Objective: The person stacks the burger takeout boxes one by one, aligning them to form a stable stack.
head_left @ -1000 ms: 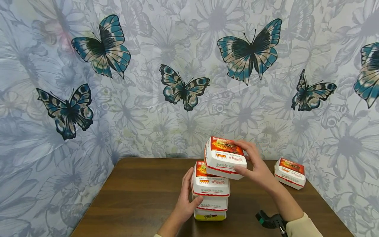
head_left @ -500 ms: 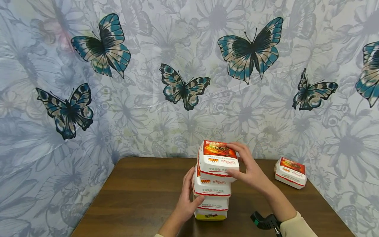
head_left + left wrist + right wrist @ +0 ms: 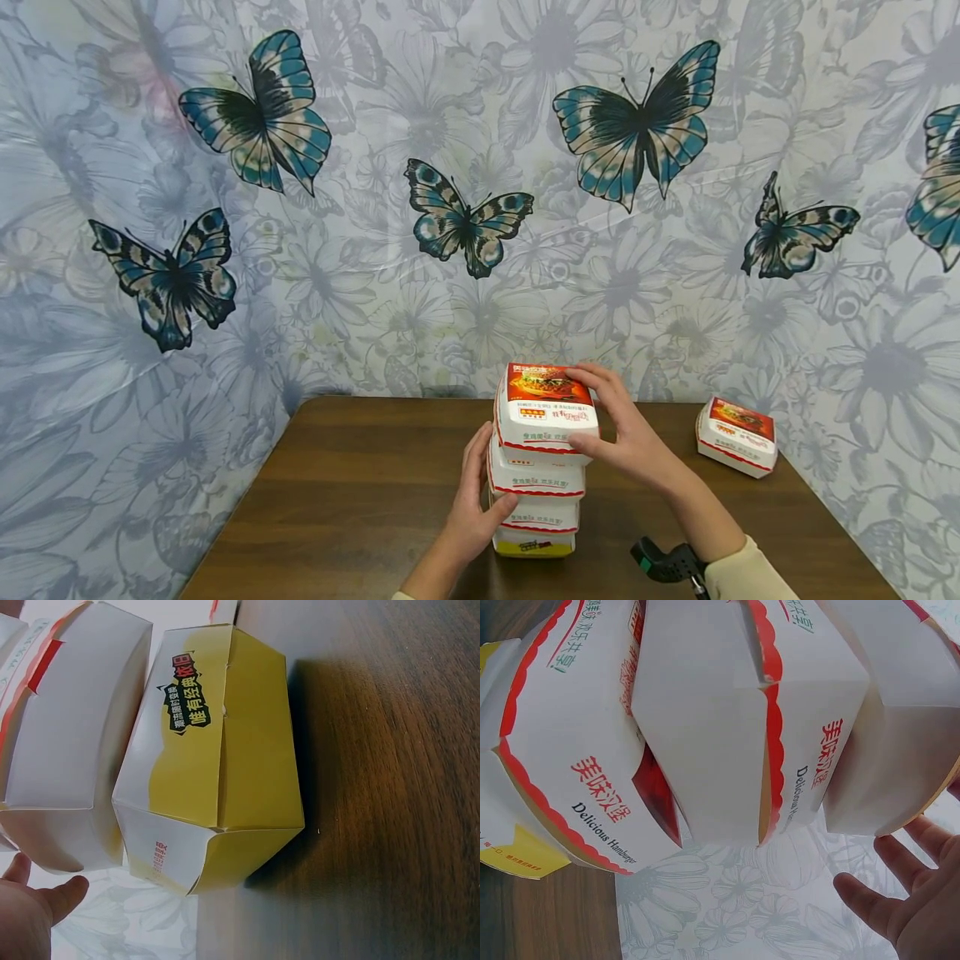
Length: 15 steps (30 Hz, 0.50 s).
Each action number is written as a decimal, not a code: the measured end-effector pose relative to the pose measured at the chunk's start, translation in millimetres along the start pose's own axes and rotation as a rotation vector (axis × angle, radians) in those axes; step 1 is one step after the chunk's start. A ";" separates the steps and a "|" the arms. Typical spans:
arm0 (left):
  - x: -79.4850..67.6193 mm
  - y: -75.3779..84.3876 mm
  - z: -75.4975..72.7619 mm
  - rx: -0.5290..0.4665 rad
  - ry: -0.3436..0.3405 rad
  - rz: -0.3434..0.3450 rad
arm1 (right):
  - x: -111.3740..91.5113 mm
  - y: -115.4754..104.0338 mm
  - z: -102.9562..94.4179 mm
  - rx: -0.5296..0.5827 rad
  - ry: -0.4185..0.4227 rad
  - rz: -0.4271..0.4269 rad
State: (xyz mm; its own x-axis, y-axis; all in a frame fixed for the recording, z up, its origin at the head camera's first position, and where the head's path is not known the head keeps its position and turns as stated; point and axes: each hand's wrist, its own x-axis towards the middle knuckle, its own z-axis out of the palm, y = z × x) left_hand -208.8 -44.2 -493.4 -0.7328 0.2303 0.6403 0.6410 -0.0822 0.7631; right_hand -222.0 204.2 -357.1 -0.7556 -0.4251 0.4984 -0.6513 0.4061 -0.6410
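A stack of white, red-edged hamburger boxes stands on the table, lowest a yellow-and-white box (image 3: 534, 546) (image 3: 195, 750). The top hamburger box (image 3: 551, 421), with a burger picture on its lid, sits slightly left of the one below. My right hand (image 3: 626, 429) grips its right side, thumb on the front and fingers over the back of the lid. In the right wrist view, the fingertips of that hand (image 3: 922, 900) are at the box's underside (image 3: 900, 772). Along the stack's left side lies my left hand (image 3: 472, 500), fingers straight, thumb at the front corner.
A single hamburger box (image 3: 737, 435) stands apart near the right edge of the brown wooden table (image 3: 360, 483). Behind the table hangs a cloth (image 3: 360, 275) with butterflies and flowers. A black wrist camera (image 3: 667, 562) sticks out from the right forearm.
My right hand has brought the top hamburger box left and down onto the stack, from a tilted position above it at the right. The left hand has stayed in place.
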 end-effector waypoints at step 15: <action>-0.1 -1.4 0.5 0.005 0.003 0.015 | 0.1 -4.8 1.2 0.006 -0.021 0.033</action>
State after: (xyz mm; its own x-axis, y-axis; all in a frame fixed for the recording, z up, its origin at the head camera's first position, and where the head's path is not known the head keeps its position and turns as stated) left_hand -209.5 -43.6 -494.6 -0.7235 0.2261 0.6523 0.6534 -0.0805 0.7527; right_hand -218.9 201.2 -354.7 -0.7752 -0.4283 0.4644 -0.6253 0.4157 -0.6604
